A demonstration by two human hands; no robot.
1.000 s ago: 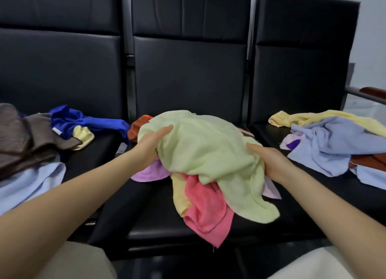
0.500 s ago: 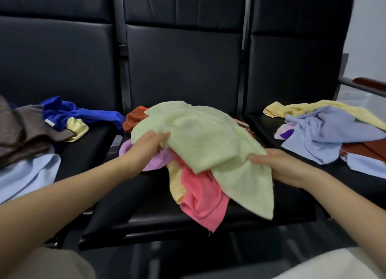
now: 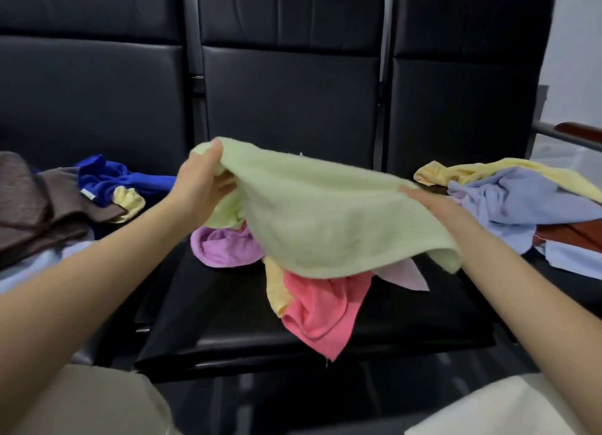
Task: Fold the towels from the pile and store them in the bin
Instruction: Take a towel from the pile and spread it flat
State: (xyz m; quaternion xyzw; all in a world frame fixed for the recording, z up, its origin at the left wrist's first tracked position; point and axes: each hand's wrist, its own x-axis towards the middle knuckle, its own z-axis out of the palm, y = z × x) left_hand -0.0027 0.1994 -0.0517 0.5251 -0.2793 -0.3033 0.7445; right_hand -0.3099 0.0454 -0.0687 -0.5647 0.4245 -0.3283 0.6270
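Green towel gripped by left hand and right hand.

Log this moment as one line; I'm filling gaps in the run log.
step: lifting towel off pile | left hand: grips light green towel | right hand: holds its other edge | pile: on middle seat | bin: not visible

Three black padded chairs stand side by side across the frame, their tall backs filling the upper part, a pale wall showing at upper right above a wooden-topped armrest, and dark floor along the bottom.
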